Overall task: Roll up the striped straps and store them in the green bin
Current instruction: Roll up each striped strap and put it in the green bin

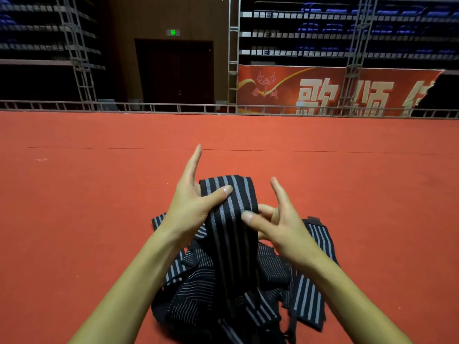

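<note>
A black strap with grey stripes (pixel 229 212) is lifted between both hands above the red carpet, its upper end folded over. My left hand (pixel 192 199) holds it from the left, thumb pressed on its front and fingers behind, with the index finger pointing up. My right hand (pixel 275 219) pinches its right edge with thumb and curled fingers, its index finger also raised. The strap runs down into a loose pile of striped straps (pixel 223 294) lying on the carpet between my forearms. No green bin is in view.
Red carpet (pixel 99 194) stretches out on all sides. At its far edge runs a low metal truss rail (pixel 173 108), with a red banner (pixel 335 90), a dark door (pixel 173 70) and tiers of blue seats behind it.
</note>
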{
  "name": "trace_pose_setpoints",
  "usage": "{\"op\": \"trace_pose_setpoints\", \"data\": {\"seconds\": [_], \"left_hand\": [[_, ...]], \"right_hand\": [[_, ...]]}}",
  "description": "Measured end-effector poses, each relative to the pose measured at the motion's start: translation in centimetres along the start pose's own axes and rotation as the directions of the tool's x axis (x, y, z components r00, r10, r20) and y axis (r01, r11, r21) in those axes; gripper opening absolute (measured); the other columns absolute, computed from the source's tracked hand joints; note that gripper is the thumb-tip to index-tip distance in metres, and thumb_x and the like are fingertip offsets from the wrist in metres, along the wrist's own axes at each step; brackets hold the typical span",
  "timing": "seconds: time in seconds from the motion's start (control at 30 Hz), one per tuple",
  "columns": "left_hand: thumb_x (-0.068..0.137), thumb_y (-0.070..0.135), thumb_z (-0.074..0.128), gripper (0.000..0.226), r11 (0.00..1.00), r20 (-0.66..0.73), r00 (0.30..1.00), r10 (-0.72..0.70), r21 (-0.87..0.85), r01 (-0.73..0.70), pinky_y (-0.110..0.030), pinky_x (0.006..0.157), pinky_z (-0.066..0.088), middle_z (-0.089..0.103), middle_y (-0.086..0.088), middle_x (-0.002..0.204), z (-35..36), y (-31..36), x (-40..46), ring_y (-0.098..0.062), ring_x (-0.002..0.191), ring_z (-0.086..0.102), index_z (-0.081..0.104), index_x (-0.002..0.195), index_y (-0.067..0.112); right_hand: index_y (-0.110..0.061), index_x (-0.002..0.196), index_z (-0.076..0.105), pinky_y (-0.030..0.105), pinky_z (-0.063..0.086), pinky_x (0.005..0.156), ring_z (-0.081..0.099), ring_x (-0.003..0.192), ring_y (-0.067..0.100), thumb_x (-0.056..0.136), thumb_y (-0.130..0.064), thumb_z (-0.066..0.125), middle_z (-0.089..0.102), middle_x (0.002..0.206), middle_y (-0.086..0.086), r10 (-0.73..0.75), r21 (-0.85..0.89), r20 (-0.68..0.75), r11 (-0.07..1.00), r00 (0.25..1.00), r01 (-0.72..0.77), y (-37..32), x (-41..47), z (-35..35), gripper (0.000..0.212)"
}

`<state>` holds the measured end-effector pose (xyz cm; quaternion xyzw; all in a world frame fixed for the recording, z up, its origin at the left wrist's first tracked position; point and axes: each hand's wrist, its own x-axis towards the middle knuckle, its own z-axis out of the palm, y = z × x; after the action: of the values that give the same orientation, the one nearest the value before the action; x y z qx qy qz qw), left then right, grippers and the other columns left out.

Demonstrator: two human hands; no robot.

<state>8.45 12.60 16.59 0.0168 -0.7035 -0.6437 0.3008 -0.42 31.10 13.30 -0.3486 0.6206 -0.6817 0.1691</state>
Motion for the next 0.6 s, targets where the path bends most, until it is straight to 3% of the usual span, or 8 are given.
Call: {"op": "trace_pose_setpoints", "data": {"seconds": [0.07,0.1,0.17,0.27,0.37,0.5,0.57,0.6], "left_hand": [[0.095,0.002,0.081,0.097,0.989,0.046,0.993,0.112,0.090,-0.115,-0.021,0.095,0.060,0.054,0.018,0.159,0.4,1.1,-1.0,0.000,0.123,0.070,0.027,0.166,0.040],[0.095,0.001,0.079,0.100,0.978,0.083,0.986,0.144,0.142,-0.155,-0.022,0.102,0.057,0.047,0.017,0.165,0.4,1.3,-1.2,0.006,0.129,0.064,0.021,0.168,0.036],[0.095,0.002,0.079,0.111,0.970,0.202,0.970,0.135,0.174,-0.171,-0.044,0.109,0.057,0.049,-0.006,0.165,0.2,0.9,-1.7,-0.019,0.134,0.067,0.009,0.171,0.039],[0.095,-0.003,0.076,0.116,0.978,0.311,0.947,0.080,0.160,-0.135,-0.046,0.103,0.061,0.069,-0.013,0.144,0.3,1.0,-2.5,-0.029,0.120,0.075,-0.002,0.170,0.042],[0.096,0.007,0.076,0.116,0.993,0.253,0.966,0.047,0.096,-0.073,-0.043,0.099,0.063,0.076,-0.009,0.133,0.5,0.8,-2.9,-0.027,0.116,0.077,-0.006,0.170,0.042],[0.101,0.021,0.070,0.103,0.995,0.049,0.994,0.094,0.031,-0.095,-0.034,0.090,0.064,0.083,-0.001,0.111,-0.3,0.8,-0.9,-0.024,0.103,0.080,-0.003,0.171,0.042],[0.107,0.023,0.063,0.090,0.986,0.028,0.989,0.146,0.078,-0.148,-0.023,0.075,0.059,0.078,0.010,0.084,-0.1,1.3,-0.1,-0.015,0.081,0.077,0.002,0.171,0.040],[0.109,0.026,0.060,0.085,0.980,0.015,0.987,0.159,0.119,-0.160,-0.023,0.071,0.056,0.073,0.005,0.080,0.0,1.2,0.4,-0.012,0.071,0.072,0.004,0.171,0.040]], "right_hand": [[-0.036,0.170,-0.002,0.049,0.062,0.096,0.077,0.114,0.021,0.088,-0.049,0.083,0.081,0.118,-0.001,0.020,0.047,-0.050,0.999,0.999,-0.018,-0.9,1.6,-0.3,0.119],[-0.030,0.171,0.000,0.043,0.062,0.091,0.077,0.112,0.017,0.090,-0.049,0.082,0.082,0.111,-0.005,0.019,0.077,-0.068,0.997,0.998,-0.014,-1.4,2.5,-0.2,0.116],[-0.022,0.171,0.008,0.040,0.061,0.092,0.078,0.106,0.014,0.088,-0.045,0.082,0.083,0.106,-0.003,0.025,0.120,-0.139,0.993,0.990,-0.008,-2.4,4.2,0.0,0.113],[-0.023,0.167,0.026,0.049,0.061,0.101,0.077,0.112,0.025,0.072,-0.036,0.100,0.072,0.131,0.015,-0.019,0.123,-0.259,0.991,0.966,0.053,-3.2,5.7,0.1,0.121],[-0.031,0.166,0.028,0.052,0.061,0.100,0.076,0.116,0.028,0.076,-0.024,0.097,0.070,0.136,0.018,-0.103,0.057,-0.248,0.991,0.963,0.121,-3.4,5.5,0.1,0.114],[-0.032,0.171,0.009,0.050,0.061,0.102,0.077,0.113,0.028,0.092,-0.003,0.082,0.077,0.124,0.018,-0.190,-0.045,-0.106,0.981,0.976,0.186,-2.9,4.0,0.8,0.111],[-0.029,0.171,0.003,0.043,0.060,0.104,0.076,0.116,0.021,0.096,-0.002,0.077,0.079,0.123,0.009,-0.198,-0.125,-0.062,0.974,0.978,0.189,-2.1,3.2,1.2,0.109],[-0.027,0.171,0.001,0.040,0.057,0.109,0.073,0.121,0.015,0.097,-0.003,0.077,0.077,0.129,0.002,-0.193,-0.160,-0.045,0.970,0.980,0.184,-1.6,2.9,1.2,0.108]]}}
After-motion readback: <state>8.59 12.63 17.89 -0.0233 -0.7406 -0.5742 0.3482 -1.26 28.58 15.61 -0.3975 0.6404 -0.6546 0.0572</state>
